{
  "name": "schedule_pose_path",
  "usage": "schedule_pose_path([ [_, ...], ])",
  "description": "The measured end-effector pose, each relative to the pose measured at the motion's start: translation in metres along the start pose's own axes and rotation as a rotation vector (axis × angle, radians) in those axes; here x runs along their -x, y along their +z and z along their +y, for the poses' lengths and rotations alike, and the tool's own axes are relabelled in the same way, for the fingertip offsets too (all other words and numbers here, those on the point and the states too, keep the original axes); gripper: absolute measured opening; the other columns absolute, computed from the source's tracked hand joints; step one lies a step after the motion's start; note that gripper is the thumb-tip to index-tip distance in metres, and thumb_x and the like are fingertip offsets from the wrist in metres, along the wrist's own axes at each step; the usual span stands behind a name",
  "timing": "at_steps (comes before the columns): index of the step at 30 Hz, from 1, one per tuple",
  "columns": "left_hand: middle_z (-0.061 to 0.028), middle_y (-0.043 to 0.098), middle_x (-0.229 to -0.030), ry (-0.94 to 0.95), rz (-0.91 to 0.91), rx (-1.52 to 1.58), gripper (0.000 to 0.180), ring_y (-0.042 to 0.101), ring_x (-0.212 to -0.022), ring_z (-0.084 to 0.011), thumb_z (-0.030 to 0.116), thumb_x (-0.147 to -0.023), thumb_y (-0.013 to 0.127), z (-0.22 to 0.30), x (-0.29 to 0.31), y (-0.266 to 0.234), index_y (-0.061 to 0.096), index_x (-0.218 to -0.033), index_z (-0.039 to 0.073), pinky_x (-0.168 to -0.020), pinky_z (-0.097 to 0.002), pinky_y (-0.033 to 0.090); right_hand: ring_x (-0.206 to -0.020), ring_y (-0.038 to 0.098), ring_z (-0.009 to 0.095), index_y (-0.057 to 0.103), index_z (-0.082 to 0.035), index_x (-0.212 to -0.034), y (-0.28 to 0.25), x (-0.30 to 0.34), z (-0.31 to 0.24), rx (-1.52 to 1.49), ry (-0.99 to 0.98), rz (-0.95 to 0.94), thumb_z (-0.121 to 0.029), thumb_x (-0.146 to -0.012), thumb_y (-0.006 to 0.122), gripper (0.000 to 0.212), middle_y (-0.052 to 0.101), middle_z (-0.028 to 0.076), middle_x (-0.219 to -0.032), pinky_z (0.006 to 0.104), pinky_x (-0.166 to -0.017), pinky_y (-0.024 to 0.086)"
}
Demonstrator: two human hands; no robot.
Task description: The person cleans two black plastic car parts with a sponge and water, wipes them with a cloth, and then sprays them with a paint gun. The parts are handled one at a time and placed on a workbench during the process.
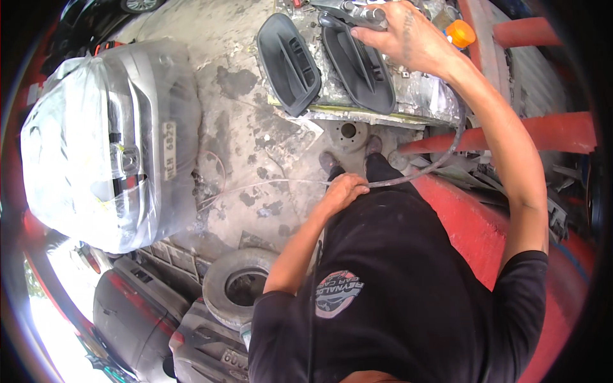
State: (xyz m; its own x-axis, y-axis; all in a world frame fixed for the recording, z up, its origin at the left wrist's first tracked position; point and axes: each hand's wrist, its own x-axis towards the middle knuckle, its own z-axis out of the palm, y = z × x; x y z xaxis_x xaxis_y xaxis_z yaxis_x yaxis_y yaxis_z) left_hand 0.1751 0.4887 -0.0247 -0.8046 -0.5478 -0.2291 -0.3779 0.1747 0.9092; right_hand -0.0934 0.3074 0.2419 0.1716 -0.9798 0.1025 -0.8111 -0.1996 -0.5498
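Observation:
My right hand (408, 35) is closed around a metal spray gun (369, 14), over the far end of a work table (408, 115). Just below it lie two long dark plastic car trim pieces (287, 67), each with a recessed middle and slots; the right-hand trim piece (361, 64) is nearest the gun. A grey air hose (440, 163) runs from beside the table down to my left hand (348, 191), which is closed on it at waist height. Beyond that hand the hose goes on, thinner, to the left across the floor.
A silver car (147, 127) under clear plastic sheeting stands at the left. A tyre (236, 284) and several bumpers (134, 313) lie at the lower left. Red metal beams (536, 131) cross the right side. An orange-capped container (460, 33) stands on the table; a wheel disc (348, 134) is beneath.

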Motion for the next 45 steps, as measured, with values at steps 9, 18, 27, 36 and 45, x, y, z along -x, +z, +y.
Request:
schedule_pose_path([
  [9,-0.0158,0.071,-0.098,-0.015,0.077,0.009,0.021,0.066,-0.101,-0.0374,0.021,-0.09,0.07,0.034,-0.037,0.014,0.074,-0.1,0.003,-0.091,-0.0459,0.05,-0.103,0.068,0.037,0.064,0.003,-0.132,-0.017,0.022,0.025,-0.009,0.062,-0.497,-0.044,-0.09,0.074,0.063,0.067,0.027,-0.107,0.0432,-0.091,0.051],
  [18,-0.0156,0.07,-0.097,-0.19,0.199,-0.01,0.021,0.066,-0.097,-0.0356,0.017,-0.09,0.071,0.032,-0.033,0.015,0.073,-0.104,0.001,-0.087,-0.0426,0.051,-0.081,0.071,0.039,0.066,0.012,-0.101,0.004,-0.077,0.075,-0.2,0.02,-0.044,-0.029,-0.09,0.069,0.043,0.068,0.031,-0.084,0.0476,-0.072,0.054],
  [27,-0.0155,0.071,-0.098,-0.179,0.211,0.023,0.021,0.067,-0.098,-0.0357,0.018,-0.09,0.071,0.032,-0.047,0.023,0.074,-0.104,0.002,-0.088,-0.0429,0.052,-0.057,0.057,0.016,0.066,0.005,-0.106,0.007,-0.052,0.089,-0.145,-0.007,-0.336,-0.026,-0.094,0.071,0.034,0.063,0.008,-0.068,0.0364,-0.055,0.048],
  [36,-0.0155,0.072,-0.103,-0.219,0.241,-0.017,0.021,0.066,-0.102,-0.0373,0.018,-0.09,0.071,0.034,-0.038,0.015,0.074,-0.103,0.002,-0.091,-0.0448,0.051,-0.059,0.059,0.036,0.067,0.007,-0.105,0.026,-0.076,0.067,-0.092,-0.1,0.044,-0.03,-0.095,0.067,0.038,0.057,0.02,-0.063,0.0459,-0.064,0.049],
  [45,-0.0146,0.072,-0.103,-0.254,0.261,0.016,0.021,0.066,-0.103,-0.0367,0.018,-0.089,0.072,0.01,-0.014,0.019,0.075,-0.103,0.003,-0.092,-0.0446,0.051,-0.065,0.062,0.03,0.064,0.01,-0.093,0.051,-0.073,0.032,-0.227,0.048,-0.338,-0.035,-0.094,0.068,0.045,0.058,0.018,-0.065,0.0449,-0.066,0.049],
])
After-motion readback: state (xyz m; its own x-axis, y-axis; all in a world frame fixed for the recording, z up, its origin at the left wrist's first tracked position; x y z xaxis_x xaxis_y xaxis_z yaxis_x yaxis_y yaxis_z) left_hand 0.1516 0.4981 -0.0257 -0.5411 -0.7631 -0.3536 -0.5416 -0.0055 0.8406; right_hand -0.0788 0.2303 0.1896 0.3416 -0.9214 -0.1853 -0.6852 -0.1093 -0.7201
